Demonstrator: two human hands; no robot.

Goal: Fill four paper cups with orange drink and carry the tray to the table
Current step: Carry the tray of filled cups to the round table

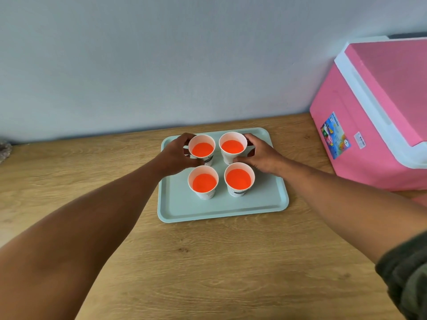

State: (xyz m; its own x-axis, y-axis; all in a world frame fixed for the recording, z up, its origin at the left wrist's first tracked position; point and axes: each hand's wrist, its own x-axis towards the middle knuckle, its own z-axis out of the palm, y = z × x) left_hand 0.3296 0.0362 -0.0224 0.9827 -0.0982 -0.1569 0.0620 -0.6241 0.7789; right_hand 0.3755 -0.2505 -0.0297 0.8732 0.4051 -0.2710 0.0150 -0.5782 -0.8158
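Observation:
A pale green tray [221, 209] lies on the wooden table [231, 262] near the wall. Several white paper cups stand on it in a square, each holding orange drink. My left hand [175, 155] curls around the far left cup [202, 148], thumb and fingers on its sides. My right hand [261, 153] grips the far right cup [232, 146] the same way. The near left cup [203, 181] and the near right cup [239, 179] stand untouched in front of them.
A pink cooler box [374, 125] with a white rim and closed lid stands on the table at the right, close to the tray. The grey wall [184, 65] rises right behind the tray. A small grey object [4, 150] shows at the far left edge.

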